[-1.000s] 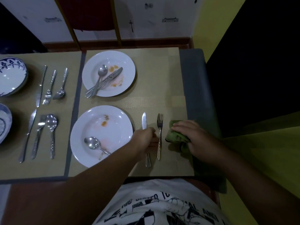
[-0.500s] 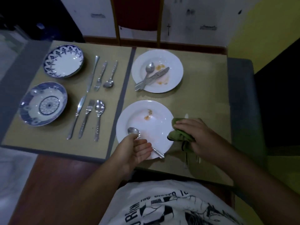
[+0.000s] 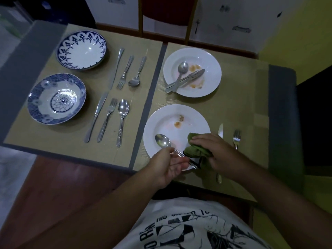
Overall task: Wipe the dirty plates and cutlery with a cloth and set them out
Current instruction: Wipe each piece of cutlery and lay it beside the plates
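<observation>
A white plate (image 3: 167,121) with brown food smears lies near me on the right placemat. My left hand (image 3: 168,164) pinches the handle of a spoon (image 3: 162,140) just above that plate. My right hand (image 3: 218,151) grips a green cloth (image 3: 195,150) at the spoon's handle end. A knife (image 3: 220,131) and a fork (image 3: 236,138) lie to the right of the plate, partly hidden by my right hand. A second stained white plate (image 3: 210,65) farther back carries a spoon (image 3: 181,69), a knife and other cutlery.
On the left placemat (image 3: 136,42) stand two blue-patterned bowls (image 3: 81,50) (image 3: 56,98), each with a knife, fork and spoon laid beside it. A red-backed chair (image 3: 167,17) stands beyond the table. The grey table edge (image 3: 282,108) runs along the right.
My left hand left the knife beside the fork, moved to the plate and took the spoon's handle. My right hand brought the cloth left to the spoon. The view swung left.
</observation>
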The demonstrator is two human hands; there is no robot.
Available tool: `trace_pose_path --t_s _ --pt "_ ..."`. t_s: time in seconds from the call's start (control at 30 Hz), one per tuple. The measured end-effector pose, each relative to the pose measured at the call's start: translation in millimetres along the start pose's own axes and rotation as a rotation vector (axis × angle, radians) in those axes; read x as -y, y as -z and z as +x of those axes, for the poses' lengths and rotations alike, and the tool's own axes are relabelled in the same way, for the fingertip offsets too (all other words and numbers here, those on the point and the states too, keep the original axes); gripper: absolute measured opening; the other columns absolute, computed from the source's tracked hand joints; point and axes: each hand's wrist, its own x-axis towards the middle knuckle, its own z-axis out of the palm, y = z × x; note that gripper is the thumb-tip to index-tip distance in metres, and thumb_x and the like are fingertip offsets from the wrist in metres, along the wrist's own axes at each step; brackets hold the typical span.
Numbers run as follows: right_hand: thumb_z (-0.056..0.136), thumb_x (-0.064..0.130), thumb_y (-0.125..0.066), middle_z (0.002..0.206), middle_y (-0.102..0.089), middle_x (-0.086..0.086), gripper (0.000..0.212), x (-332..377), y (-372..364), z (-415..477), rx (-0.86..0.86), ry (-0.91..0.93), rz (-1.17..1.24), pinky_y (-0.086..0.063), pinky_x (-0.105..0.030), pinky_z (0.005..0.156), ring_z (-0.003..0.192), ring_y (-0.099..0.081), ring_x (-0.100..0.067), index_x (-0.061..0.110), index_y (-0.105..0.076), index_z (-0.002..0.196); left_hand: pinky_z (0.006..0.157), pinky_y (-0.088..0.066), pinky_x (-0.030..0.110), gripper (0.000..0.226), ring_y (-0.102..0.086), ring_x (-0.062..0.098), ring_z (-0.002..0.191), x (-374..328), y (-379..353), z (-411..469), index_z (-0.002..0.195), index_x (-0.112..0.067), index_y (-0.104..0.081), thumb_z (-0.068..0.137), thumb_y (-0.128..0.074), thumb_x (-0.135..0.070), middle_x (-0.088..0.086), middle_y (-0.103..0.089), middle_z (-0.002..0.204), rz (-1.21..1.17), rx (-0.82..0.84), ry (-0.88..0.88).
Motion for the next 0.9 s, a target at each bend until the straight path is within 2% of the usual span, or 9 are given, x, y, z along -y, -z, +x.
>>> trace_pose_path --t_s 0.13,0.23,0.33,0.53,0.7,0.83,0.9 --pt "0.070 -0.014 -0.049 0.135 -0.055 -0.008 0.065 -2 -6 0 0.052 -0.036 0.006 -0.034 -0.044 0.109 0.127 -0.046 -0.026 0.008 -0.058 0.131 0.039 -0.050 0.017 0.026 -0.066 0.018 0.043 -1 -7 6 0.101 0.002 -0.057 0.105 -0.045 -0.021 0.015 -0.075 0.068 -0.036 -0.019 -0.014" --pt "0.070 -0.012 -0.047 0.135 -0.055 -0.010 0.065 -3 -6 0 0.100 -0.072 0.015 -0.034 -0.042 0.110 0.128 -0.047 -0.026 0.008 -0.059 0.130 0.032 -0.041 0.014 0.024 -0.058 0.013 0.036 -1 -12 10 0.088 -0.003 -0.058 0.103 -0.046 -0.017 0.009 -0.068 0.054 -0.021 -0.037 -0.016" --pt "0.069 -0.002 -0.045 0.121 -0.064 -0.011 0.056 5 -4 0 0.146 0.002 0.014 -0.040 -0.036 0.098 0.114 -0.055 -0.026 0.006 -0.066 0.120 0.029 -0.031 0.012 0.026 -0.049 0.007 0.034 -2 -17 11 0.079 -0.009 -0.061 0.101 -0.052 -0.020 0.001 -0.058 0.049 0.018 -0.030 -0.007" --pt "0.070 -0.002 -0.045 0.109 -0.068 -0.011 0.049 17 7 2 0.144 0.074 0.028 -0.040 -0.036 0.086 0.101 -0.057 -0.023 0.005 -0.068 0.113 0.027 -0.028 0.014 0.024 -0.045 0.004 0.036 -9 -19 13 0.074 -0.011 -0.064 0.096 -0.065 -0.020 -0.003 -0.056 0.050 0.175 -0.081 -0.043" --pt "0.069 -0.009 -0.048 0.112 -0.066 -0.012 0.051 18 12 9 0.167 0.071 0.002 -0.040 -0.043 0.089 0.105 -0.057 -0.029 0.005 -0.067 0.115 0.029 -0.029 0.014 0.022 -0.045 0.004 0.037 -13 -18 12 0.075 -0.012 -0.064 0.097 -0.064 -0.019 -0.003 -0.057 0.051 0.243 -0.092 -0.067" --pt "0.071 -0.011 -0.047 0.122 -0.063 -0.009 0.058 17 13 9 0.158 0.036 0.015 -0.038 -0.037 0.099 0.115 -0.053 -0.026 0.006 -0.063 0.124 0.034 -0.029 0.016 0.022 -0.042 0.008 0.039 -18 -16 5 0.071 -0.013 -0.063 0.092 -0.067 -0.019 -0.001 -0.053 0.052 0.331 -0.109 -0.150" --pt "0.072 -0.016 -0.046 0.129 -0.059 -0.009 0.062 17 14 8 0.156 0.010 0.013 -0.034 -0.036 0.105 0.121 -0.049 -0.027 0.006 -0.060 0.128 0.040 -0.034 0.018 0.020 -0.047 0.012 0.043 -19 -12 2 0.075 -0.009 -0.070 0.090 -0.069 -0.022 0.003 -0.057 0.057 0.438 -0.145 -0.240"
